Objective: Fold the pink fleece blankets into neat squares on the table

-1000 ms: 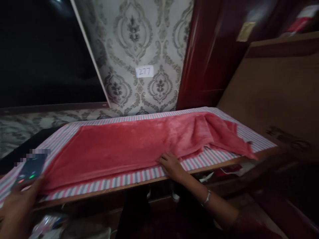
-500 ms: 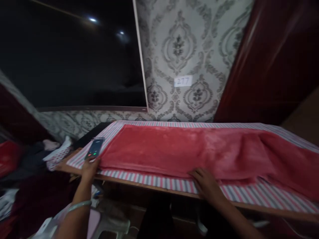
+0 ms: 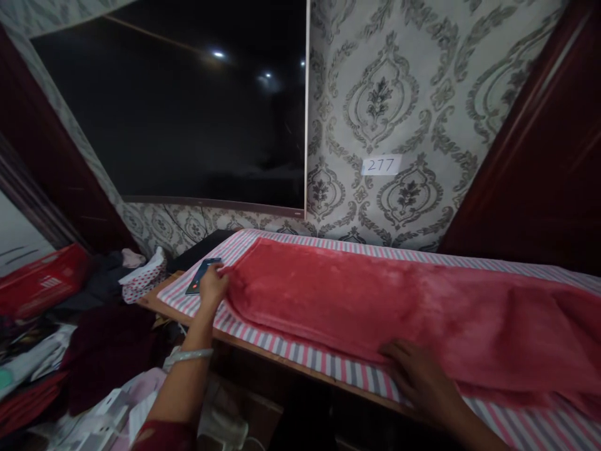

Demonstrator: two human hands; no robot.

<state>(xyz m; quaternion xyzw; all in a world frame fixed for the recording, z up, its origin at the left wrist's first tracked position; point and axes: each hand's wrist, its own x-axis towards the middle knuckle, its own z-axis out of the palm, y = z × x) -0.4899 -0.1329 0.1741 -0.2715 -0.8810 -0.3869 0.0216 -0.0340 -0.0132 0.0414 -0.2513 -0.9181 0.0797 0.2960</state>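
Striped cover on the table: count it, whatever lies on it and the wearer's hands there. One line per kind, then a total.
Striped cover: 1
Red plush cloth: 1
Phone: 1
Hands, the left hand and the right hand: 2
Total: 5

This looks like a room in a home: a large television (image 3: 201, 125) is set against damask-patterned wallpaper (image 3: 380, 56) at the far side, with a glossy dark-red panel (image 3: 539, 181) to the right. Heaped clothes (image 3: 110, 351) lie at left, and a striped cloth (image 3: 331, 365) covers the wooden table (image 3: 293, 374).
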